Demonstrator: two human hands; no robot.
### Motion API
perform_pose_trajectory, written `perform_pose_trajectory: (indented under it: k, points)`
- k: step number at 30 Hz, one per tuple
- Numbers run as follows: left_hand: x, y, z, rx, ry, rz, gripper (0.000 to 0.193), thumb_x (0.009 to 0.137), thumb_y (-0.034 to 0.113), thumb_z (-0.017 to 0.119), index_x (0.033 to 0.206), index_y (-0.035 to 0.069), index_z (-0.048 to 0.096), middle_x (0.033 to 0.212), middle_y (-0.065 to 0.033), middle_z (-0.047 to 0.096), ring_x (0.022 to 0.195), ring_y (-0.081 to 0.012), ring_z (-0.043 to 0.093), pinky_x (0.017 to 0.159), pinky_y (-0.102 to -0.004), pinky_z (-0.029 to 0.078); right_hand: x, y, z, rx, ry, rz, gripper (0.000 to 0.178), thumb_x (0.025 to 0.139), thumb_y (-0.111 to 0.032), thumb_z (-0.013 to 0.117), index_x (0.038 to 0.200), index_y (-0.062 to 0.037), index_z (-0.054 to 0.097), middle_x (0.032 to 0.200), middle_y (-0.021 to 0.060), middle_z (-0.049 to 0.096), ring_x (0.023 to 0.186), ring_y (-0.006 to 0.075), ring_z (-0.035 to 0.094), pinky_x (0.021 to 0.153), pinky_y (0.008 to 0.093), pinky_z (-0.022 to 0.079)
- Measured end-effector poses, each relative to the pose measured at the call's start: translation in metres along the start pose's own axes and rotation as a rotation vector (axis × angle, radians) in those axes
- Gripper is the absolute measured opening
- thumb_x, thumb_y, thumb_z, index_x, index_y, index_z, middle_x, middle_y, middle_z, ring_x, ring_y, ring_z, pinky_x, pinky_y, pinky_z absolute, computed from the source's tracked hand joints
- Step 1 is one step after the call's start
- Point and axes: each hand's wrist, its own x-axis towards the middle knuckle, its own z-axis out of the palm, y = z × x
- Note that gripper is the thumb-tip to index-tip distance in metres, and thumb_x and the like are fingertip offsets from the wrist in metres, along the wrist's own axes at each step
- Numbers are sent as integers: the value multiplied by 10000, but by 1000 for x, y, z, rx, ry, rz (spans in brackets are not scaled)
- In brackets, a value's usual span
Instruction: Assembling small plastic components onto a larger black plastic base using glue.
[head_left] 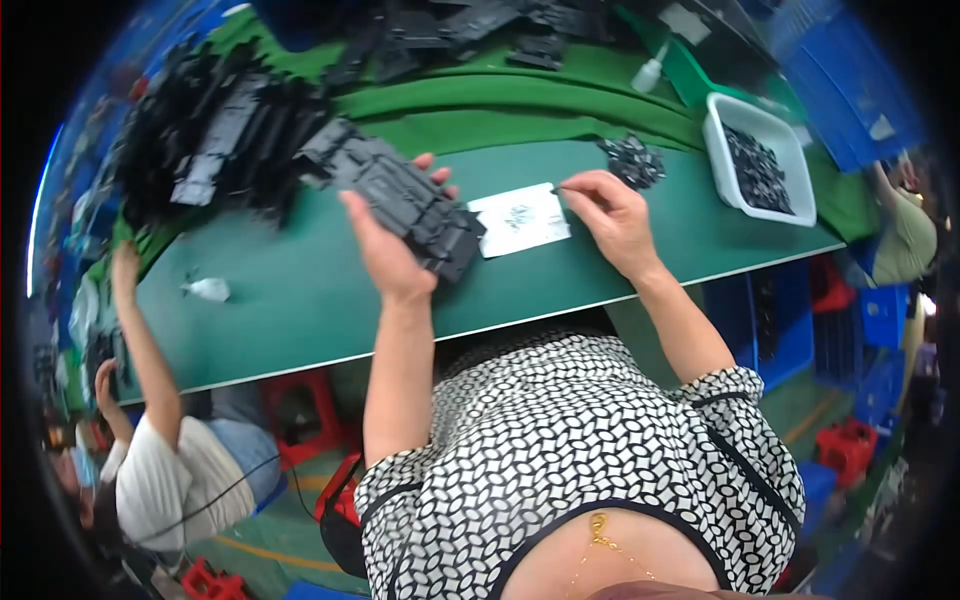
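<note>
With left hand (pixel 395 262) wrapped about its sides, thumb opposite fingers, above smooth green tabletop (pixel 300 310): ribbed, boxy black moulded part (pixel 405 195), seemingly rigid plastic, best kept steady. Just beside, flat white card (pixel 525 235); farther off, jagged heap of small black pieces (pixel 633 165). At card's corner, right hand (pixel 612 215) pinching, apparently, one tiny dark piece (pixel 559 188); best handled lightly, by its edge.
</note>
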Motion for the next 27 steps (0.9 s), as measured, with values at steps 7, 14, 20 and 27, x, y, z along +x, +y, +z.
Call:
perform_pose_trajectory:
  k: [7,14,20,27]
  points:
    - [2,-6,16,93,21,-6,696,953,584,209,1309,11,378,1195,-235,529,1034,-344,571,876,-502,491,-5,-2,-3,-113,-42,-143,124,794,28,662,911,-9,662,866,72,636,705,127,589,565,241,460]
    - [0,-7,8,62,28,0,692,953,583,211,1305,15,392,1195,-227,533,1038,-333,568,877,-485,494,-3,-5,-1,-299,-140,-398,202,717,64,677,900,-17,648,835,91,620,704,220,608,592,296,503]
    - [0,-5,9,68,70,-13,680,950,588,246,1263,8,417,1145,-196,564,989,-291,596,831,-402,518,10,-5,-2,-434,-308,-599,243,675,63,674,899,-17,624,839,82,592,723,234,599,639,317,507]
    - [0,-3,12,99,109,-43,700,948,596,235,1244,-4,439,1117,-192,583,958,-278,611,809,-383,530,25,-3,-5,-461,-565,-722,214,711,-18,620,920,12,584,881,100,578,751,238,571,668,344,481]
